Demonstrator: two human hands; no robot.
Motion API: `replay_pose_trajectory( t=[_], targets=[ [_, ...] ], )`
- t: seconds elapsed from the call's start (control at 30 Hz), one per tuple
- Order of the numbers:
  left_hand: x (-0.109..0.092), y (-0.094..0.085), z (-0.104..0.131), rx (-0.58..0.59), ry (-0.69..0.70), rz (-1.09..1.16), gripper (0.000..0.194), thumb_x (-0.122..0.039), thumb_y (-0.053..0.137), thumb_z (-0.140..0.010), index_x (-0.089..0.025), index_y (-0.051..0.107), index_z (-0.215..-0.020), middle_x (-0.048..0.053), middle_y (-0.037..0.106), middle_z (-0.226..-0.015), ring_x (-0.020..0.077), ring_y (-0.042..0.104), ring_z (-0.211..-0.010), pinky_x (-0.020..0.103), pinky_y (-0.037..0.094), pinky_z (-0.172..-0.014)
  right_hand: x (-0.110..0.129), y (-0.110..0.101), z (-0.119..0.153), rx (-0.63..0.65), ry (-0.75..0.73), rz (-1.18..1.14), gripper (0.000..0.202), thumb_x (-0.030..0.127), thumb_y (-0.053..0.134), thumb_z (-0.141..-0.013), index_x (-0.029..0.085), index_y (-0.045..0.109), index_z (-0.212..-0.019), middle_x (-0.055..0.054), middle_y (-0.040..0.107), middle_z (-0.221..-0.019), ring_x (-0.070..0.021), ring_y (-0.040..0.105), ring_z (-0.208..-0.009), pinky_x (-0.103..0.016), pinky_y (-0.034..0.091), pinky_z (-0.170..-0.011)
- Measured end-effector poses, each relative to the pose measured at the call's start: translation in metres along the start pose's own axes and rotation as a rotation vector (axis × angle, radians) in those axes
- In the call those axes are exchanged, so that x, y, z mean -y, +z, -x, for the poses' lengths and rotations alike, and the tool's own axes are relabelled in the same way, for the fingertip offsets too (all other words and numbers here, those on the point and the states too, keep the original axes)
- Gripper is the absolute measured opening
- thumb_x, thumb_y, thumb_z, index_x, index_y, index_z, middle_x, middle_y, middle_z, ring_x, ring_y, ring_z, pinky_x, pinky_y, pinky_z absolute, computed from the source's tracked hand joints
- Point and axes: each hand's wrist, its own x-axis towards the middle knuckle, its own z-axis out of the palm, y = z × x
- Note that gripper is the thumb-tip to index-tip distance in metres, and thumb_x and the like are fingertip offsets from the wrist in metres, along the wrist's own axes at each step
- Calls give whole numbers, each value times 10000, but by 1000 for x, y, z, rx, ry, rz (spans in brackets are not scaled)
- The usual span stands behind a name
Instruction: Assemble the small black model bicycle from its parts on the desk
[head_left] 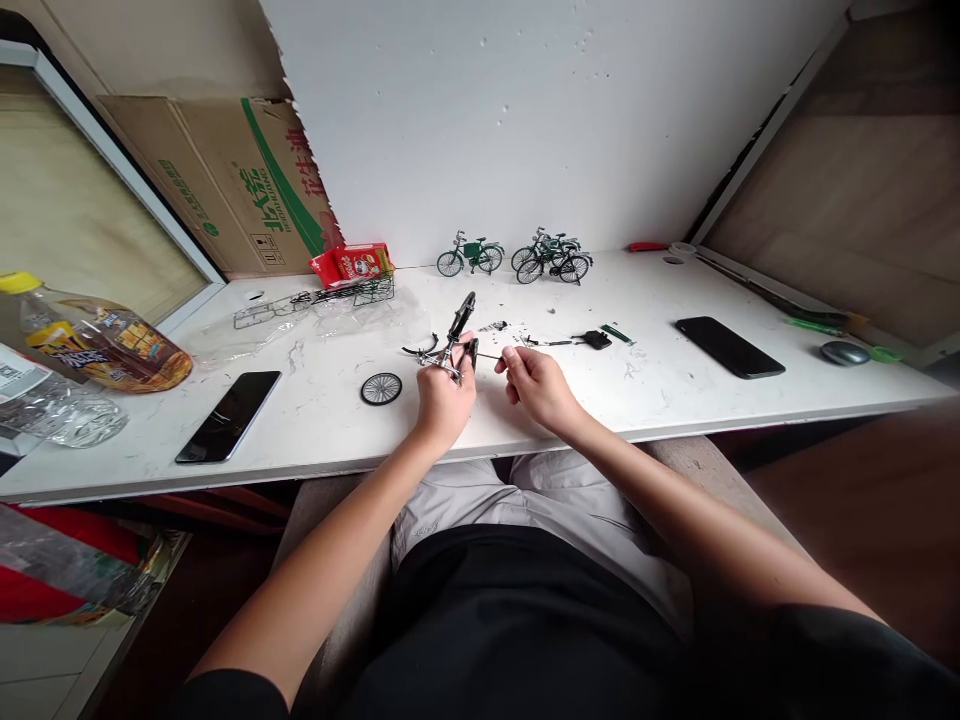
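My left hand (448,395) is closed around a small model bicycle frame (455,352), dark and silver, with one black wheel (463,314) sticking up from it. Between the thumb and fingers of my right hand (529,380) is a thin dark rod (491,357), whose far end points at the frame; whether it touches is too small to tell. A loose spoked wheel (381,388) lies left of my left hand. Just behind that hand sits a curved black part (421,348). Small black parts (597,340) and a green strip (617,334) lie to the right.
Several assembled model bicycles (470,254) stand along the back wall. A phone (229,416) and bottles (105,340) lie left; another phone (729,346) and a grey mouse (844,352) lie right. A red packet (352,264) and part frames (277,308) are at back left.
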Motion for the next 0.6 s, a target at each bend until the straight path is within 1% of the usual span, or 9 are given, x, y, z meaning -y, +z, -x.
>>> replay_pose_trajectory(
  t=[0.07,0.13,0.2,0.3,0.37,0.47,0.53,0.6],
  targets=[
    [1,1,0,-7,-1,9,365,-177,530,-1044,-190,752,-1333,157,793,-1308,274,755,-1256,397,552,-1145,-3,-3,-1,-32,-222,246,447,545,389,-1134,209,614,-941,-48,632,-747,-190,573,-662,-320,443,-668],
    [2,1,1,-10,-14,14,367,-176,528,-1043,-191,752,-1334,150,798,-1299,269,742,-1282,394,543,-1163,-5,-8,-2,-35,-390,426,350,419,362,-1151,205,595,-1001,-91,668,-887,-201,562,-723,-326,431,-695],
    [4,2,1,-4,-35,37,370,-173,526,-1042,-189,748,-1337,146,795,-1307,263,737,-1293,391,543,-1168,-7,-15,-3,-1,-488,562,289,335,366,-1153,197,603,-1065,-106,681,-949,-202,555,-740,-319,411,-690],
    [7,3,1,18,-80,105,372,-166,533,-1033,-173,733,-1346,156,772,-1360,255,731,-1305,379,553,-1158,-12,-26,-5,82,-598,726,240,273,415,-1148,197,642,-1126,-102,708,-969,-199,573,-767,-308,379,-678],
    [10,3,1,38,-106,145,375,-160,540,-1024,-166,723,-1352,160,763,-1376,247,731,-1306,366,557,-1151,-16,-31,-5,126,-650,800,222,251,441,-1142,201,658,-1142,-92,724,-949,-196,584,-767,-309,358,-666],
    [12,3,0,59,-108,174,374,-157,558,-1014,-163,719,-1351,168,773,-1349,250,746,-1278,380,559,-1150,-21,-32,-4,133,-680,845,232,249,436,-1143,190,660,-1139,-80,726,-875,-184,558,-693,-320,321,-639],
    [12,3,0,64,-104,186,370,-158,563,-1011,-157,718,-1347,179,777,-1331,257,758,-1251,396,566,-1141,-23,-30,-3,116,-665,823,254,277,426,-1148,187,659,-1103,-63,700,-797,-170,504,-623,-324,292,-618],
    [11,3,1,73,-113,169,373,-162,554,-1017,-155,713,-1354,181,776,-1331,256,759,-1247,398,569,-1136,-23,-26,-2,90,-614,772,287,322,424,-1149,192,656,-1042,-32,640,-696,-154,432,-564,-321,257,-592]
  ],
)
